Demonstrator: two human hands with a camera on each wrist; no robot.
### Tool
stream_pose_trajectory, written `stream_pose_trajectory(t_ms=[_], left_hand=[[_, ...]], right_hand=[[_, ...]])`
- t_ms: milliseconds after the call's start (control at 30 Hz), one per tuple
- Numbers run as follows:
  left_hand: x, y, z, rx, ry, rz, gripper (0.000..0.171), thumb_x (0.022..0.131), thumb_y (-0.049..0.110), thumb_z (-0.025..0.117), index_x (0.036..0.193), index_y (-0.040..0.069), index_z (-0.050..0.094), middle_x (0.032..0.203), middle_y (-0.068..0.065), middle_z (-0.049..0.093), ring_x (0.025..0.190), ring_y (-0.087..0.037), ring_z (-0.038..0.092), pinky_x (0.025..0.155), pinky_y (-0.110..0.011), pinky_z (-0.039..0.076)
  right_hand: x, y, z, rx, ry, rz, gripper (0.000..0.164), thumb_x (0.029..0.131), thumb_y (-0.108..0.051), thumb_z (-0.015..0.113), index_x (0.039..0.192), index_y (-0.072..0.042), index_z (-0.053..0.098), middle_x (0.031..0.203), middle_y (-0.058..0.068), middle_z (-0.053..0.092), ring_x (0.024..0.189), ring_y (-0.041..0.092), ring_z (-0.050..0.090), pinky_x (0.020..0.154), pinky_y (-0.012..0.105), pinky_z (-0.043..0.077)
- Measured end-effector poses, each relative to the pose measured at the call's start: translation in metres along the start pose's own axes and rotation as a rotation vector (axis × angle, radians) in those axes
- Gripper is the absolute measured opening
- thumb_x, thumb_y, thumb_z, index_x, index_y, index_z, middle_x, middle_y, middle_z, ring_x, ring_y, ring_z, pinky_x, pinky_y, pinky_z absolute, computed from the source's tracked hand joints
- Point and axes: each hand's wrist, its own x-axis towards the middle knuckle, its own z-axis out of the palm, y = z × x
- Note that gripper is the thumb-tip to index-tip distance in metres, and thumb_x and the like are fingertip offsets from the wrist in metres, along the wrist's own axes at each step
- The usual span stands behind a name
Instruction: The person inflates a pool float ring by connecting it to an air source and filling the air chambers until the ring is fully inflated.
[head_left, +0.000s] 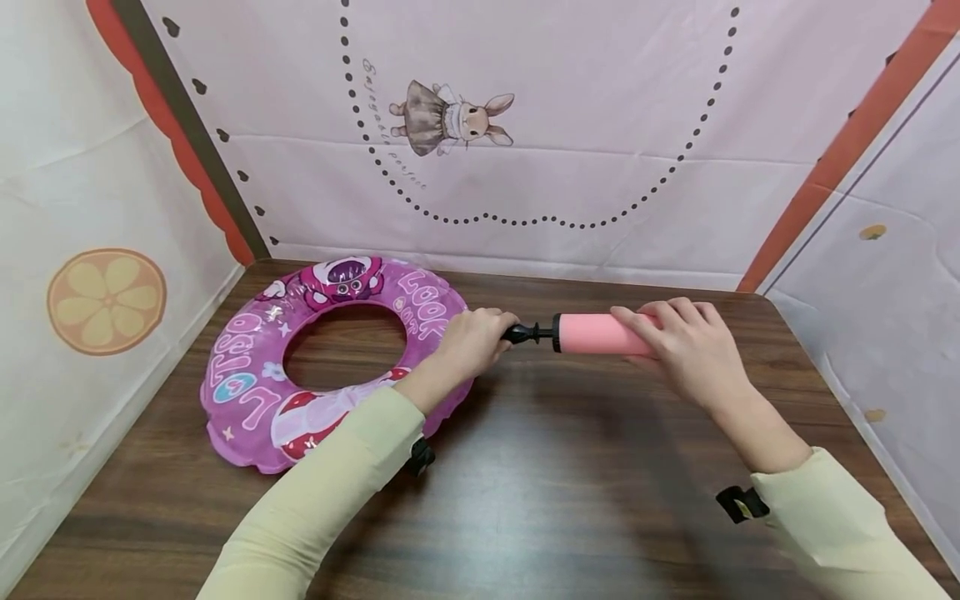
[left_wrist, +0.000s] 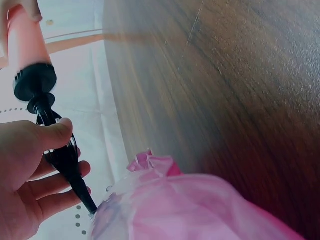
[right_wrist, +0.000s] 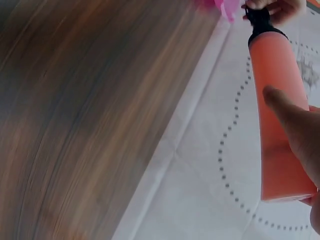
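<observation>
A pink hand pump with black end parts is held level above the table, between both hands. My left hand grips its black tapered end, thumb on one side and fingers round the other. The tip of that end points at the purple inflatable swim ring and sits right at its surface in the left wrist view. My right hand holds the far part of the pink barrel, with the thumb along its side. The ring lies puffed up at the left, its near right edge partly behind my left forearm.
The dark wooden table extends in front and to the right. Fabric walls enclose it: a back sheet with a rabbit print, plus a left sheet and a right sheet. Black straps show at both wrists.
</observation>
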Motion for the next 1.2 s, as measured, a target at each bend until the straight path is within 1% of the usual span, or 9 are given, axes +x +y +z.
stream_pose_trajectory(t_ms=[67, 133, 233, 300, 433, 600, 800, 1000, 1200], left_hand=[[0.0, -0.001, 0.001, -0.006, -0.004, 0.004, 0.027, 0.08, 0.023, 0.07, 0.105, 0.015, 0.065, 0.092, -0.002, 0.068, 0.08, -0.023, 0.065, 0.061, -0.036, 0.053], [0.0, -0.002, 0.001, -0.004, -0.005, 0.007, 0.027, 0.081, 0.023, 0.07, 0.105, 0.015, 0.064, 0.092, -0.002, 0.068, 0.081, -0.024, 0.065, 0.062, -0.037, 0.053], [0.0, -0.004, 0.002, 0.008, -0.001, 0.005, 0.026, 0.081, 0.023, 0.07, 0.105, 0.014, 0.064, 0.092, -0.003, 0.067, 0.079, -0.024, 0.065, 0.061, -0.037, 0.053], [0.0, -0.006, 0.003, 0.022, 0.003, 0.004, 0.026, 0.081, 0.023, 0.07, 0.104, 0.014, 0.064, 0.091, -0.003, 0.067, 0.078, -0.024, 0.065, 0.06, -0.037, 0.053], [-0.002, -0.007, 0.004, 0.031, 0.026, 0.016, 0.026, 0.08, 0.022, 0.071, 0.103, 0.013, 0.064, 0.09, -0.004, 0.067, 0.075, -0.024, 0.065, 0.058, -0.036, 0.053], [-0.001, -0.005, 0.007, 0.035, 0.06, 0.067, 0.027, 0.079, 0.022, 0.072, 0.104, 0.013, 0.064, 0.09, -0.003, 0.067, 0.07, -0.024, 0.065, 0.055, -0.035, 0.052], [0.0, -0.003, 0.008, 0.023, 0.097, 0.084, 0.028, 0.077, 0.019, 0.073, 0.103, 0.012, 0.066, 0.089, -0.004, 0.067, 0.071, -0.024, 0.065, 0.056, -0.036, 0.053], [0.0, -0.002, 0.004, -0.006, 0.087, 0.073, 0.027, 0.077, 0.018, 0.073, 0.103, 0.012, 0.066, 0.089, -0.004, 0.067, 0.073, -0.023, 0.065, 0.059, -0.036, 0.053], [0.001, -0.003, 0.0, -0.04, 0.031, 0.051, 0.025, 0.079, 0.02, 0.071, 0.103, 0.013, 0.065, 0.09, -0.003, 0.067, 0.077, -0.023, 0.065, 0.061, -0.036, 0.053]], right_hand=[[-0.007, 0.007, -0.006, 0.007, -0.013, 0.009, 0.066, 0.063, -0.028, 0.08, 0.124, -0.021, 0.056, 0.093, 0.012, 0.062, 0.085, 0.035, 0.057, 0.065, 0.047, 0.042], [-0.015, 0.016, -0.012, 0.009, -0.021, 0.02, 0.055, 0.075, -0.037, 0.071, 0.125, -0.022, 0.055, 0.094, 0.013, 0.062, 0.085, 0.037, 0.056, 0.065, 0.049, 0.041], [-0.028, 0.03, -0.023, 0.004, -0.018, 0.052, 0.048, 0.09, -0.053, 0.046, 0.124, -0.021, 0.056, 0.094, 0.015, 0.062, 0.085, 0.039, 0.056, 0.067, 0.052, 0.042], [-0.036, 0.038, -0.029, -0.006, -0.001, 0.072, 0.056, 0.093, -0.058, 0.028, 0.122, -0.021, 0.057, 0.093, 0.016, 0.062, 0.085, 0.041, 0.056, 0.069, 0.054, 0.042], [-0.043, 0.042, -0.031, -0.027, 0.012, 0.085, 0.06, 0.093, -0.06, 0.023, 0.121, -0.02, 0.058, 0.092, 0.016, 0.062, 0.083, 0.041, 0.055, 0.069, 0.055, 0.042], [-0.027, 0.018, -0.012, -0.045, 0.017, 0.031, 0.046, 0.092, -0.05, 0.042, 0.123, -0.02, 0.057, 0.092, 0.015, 0.061, 0.082, 0.039, 0.055, 0.062, 0.051, 0.041], [0.003, -0.01, 0.008, -0.06, 0.052, 0.0, 0.053, 0.068, -0.023, 0.079, 0.116, -0.017, 0.059, 0.091, 0.014, 0.06, 0.081, 0.037, 0.055, 0.064, 0.049, 0.04], [0.016, -0.02, 0.014, -0.094, 0.08, -0.035, 0.059, 0.062, -0.028, 0.083, 0.114, -0.017, 0.059, 0.089, 0.013, 0.06, 0.08, 0.035, 0.056, 0.065, 0.047, 0.041], [0.011, -0.011, 0.005, -0.071, 0.018, -0.048, 0.062, 0.064, -0.032, 0.081, 0.12, -0.019, 0.058, 0.093, 0.012, 0.061, 0.085, 0.034, 0.057, 0.067, 0.047, 0.043]])
